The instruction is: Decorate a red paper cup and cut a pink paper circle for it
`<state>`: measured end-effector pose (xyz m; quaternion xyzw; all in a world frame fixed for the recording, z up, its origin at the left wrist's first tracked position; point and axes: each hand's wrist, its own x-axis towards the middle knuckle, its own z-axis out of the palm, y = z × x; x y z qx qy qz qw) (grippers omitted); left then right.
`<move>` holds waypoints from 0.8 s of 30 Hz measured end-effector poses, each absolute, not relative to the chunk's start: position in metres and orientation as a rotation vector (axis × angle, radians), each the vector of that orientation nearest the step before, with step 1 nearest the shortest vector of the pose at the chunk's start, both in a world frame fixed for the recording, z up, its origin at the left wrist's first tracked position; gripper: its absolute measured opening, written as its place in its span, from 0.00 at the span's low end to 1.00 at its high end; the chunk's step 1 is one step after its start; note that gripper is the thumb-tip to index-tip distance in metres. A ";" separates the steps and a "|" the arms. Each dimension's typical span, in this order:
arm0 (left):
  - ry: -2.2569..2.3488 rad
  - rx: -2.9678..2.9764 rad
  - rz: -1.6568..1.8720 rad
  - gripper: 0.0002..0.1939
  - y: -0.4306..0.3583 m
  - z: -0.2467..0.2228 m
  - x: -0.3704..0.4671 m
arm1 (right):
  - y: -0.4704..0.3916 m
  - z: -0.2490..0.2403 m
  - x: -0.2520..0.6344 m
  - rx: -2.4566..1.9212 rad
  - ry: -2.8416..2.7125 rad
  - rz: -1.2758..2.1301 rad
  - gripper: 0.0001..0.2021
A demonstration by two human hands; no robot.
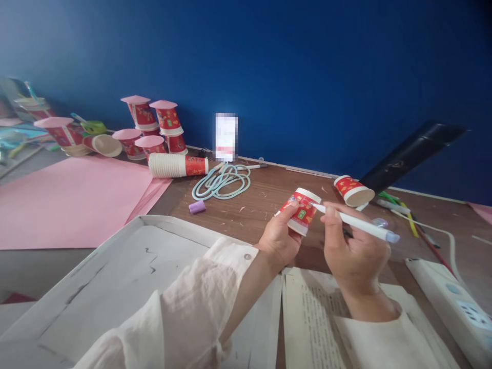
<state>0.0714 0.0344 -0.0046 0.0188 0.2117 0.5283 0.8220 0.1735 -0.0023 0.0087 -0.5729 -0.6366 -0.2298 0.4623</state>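
Observation:
My left hand [282,238] is closed around a red printed paper cup [302,214], which leans on its side above the table. In my right hand [353,251] is a white marker [359,223], gripped like a pen. Its tip meets or nearly meets the cup's red wall near the white-edged end; I cannot tell if it touches. The marker's far end is pale lilac. A purple pen cap [197,206] lies on the brown table [230,225] to the left of the held cup.
Pink-topped paper cups [165,117] stand stacked at the back left, beside a lying sleeve of nested cups [177,165]. Pink paper [77,200] covers the left. A coiled cable [221,183] lies mid-table. Another cup [352,190], a black tube [415,154] and a power strip [453,307] are right.

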 end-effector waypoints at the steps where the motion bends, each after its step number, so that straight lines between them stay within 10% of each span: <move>1: 0.453 0.036 1.127 0.04 0.034 -0.005 0.071 | -0.002 0.009 0.174 -1.412 -1.566 -0.566 0.10; 24: 0.465 0.008 1.105 0.06 0.038 -0.006 0.070 | -0.002 0.013 0.169 -1.312 -1.338 -0.214 0.10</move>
